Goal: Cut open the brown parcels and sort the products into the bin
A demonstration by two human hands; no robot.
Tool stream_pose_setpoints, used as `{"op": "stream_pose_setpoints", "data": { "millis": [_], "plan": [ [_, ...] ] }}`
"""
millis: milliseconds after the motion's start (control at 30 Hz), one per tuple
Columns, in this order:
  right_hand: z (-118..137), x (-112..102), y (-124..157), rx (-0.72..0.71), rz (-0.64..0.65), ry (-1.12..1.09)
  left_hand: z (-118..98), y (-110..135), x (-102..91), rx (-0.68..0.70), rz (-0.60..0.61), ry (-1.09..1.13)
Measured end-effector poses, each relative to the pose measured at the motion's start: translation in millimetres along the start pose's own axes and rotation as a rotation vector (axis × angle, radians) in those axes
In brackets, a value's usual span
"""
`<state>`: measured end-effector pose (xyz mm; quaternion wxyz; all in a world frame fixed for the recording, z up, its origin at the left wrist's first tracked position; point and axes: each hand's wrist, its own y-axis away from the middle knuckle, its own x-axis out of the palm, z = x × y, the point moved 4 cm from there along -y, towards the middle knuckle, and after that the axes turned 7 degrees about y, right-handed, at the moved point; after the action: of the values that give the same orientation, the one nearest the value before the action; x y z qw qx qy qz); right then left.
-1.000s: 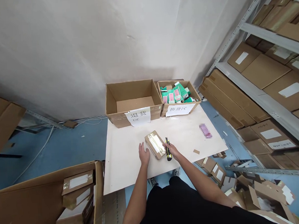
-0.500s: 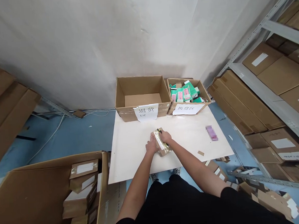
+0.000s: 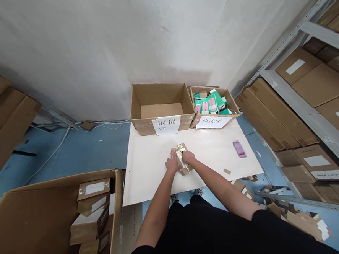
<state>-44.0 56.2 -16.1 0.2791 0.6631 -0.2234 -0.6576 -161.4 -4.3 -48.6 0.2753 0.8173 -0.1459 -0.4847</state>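
A small brown parcel (image 3: 181, 149) wrapped in clear tape lies on the white tabletop (image 3: 149, 170). My left hand (image 3: 172, 164) presses on its left side, fingers laid over the edge. My right hand (image 3: 187, 157) is closed on top of the parcel, gripping a yellow and black utility knife (image 3: 183, 152) whose tip just shows against the tape. Most of the knife is hidden under the hand.
At the table's far edge stand an empty labelled carton (image 3: 161, 104) and a carton of green and pink boxes (image 3: 212, 106). A pink item (image 3: 239, 149) and a cardboard scrap (image 3: 227, 171) lie to the right. A big carton of parcels (image 3: 88, 212) sits at the left, shelving (image 3: 300, 107) at the right.
My right hand moved the knife from beside the parcel onto its top. My left hand closed in on the parcel's left side. The view shifted slightly.
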Motion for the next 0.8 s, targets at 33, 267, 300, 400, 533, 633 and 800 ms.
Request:
{"op": "stream_pose_setpoints", "data": {
  "millis": [33,267,300,400,533,633,800],
  "plan": [
    [-3,4,7,0.002,0.023,0.011,-1,1,-1.0,-0.003,-0.003,-0.002],
    [-56,51,79,0.010,0.168,0.044,-8,6,-6.8,-0.005,0.008,-0.004],
    [-64,56,87,0.011,0.189,0.041,-9,6,-7.4,0.004,0.008,-0.007],
    [-85,58,99,0.015,0.109,-0.030,-9,5,-7.9,0.013,0.020,-0.015],
    [-104,53,94,0.171,-0.190,-0.209,-7,3,-7.5,0.034,0.028,-0.050],
    [-104,67,78,0.233,-0.147,-0.346,-4,2,-7.4,0.021,0.032,-0.114],
    [-115,64,37,0.263,-0.130,-0.439,-14,3,-2.2,-0.013,-0.018,-0.125]
  ]
}}
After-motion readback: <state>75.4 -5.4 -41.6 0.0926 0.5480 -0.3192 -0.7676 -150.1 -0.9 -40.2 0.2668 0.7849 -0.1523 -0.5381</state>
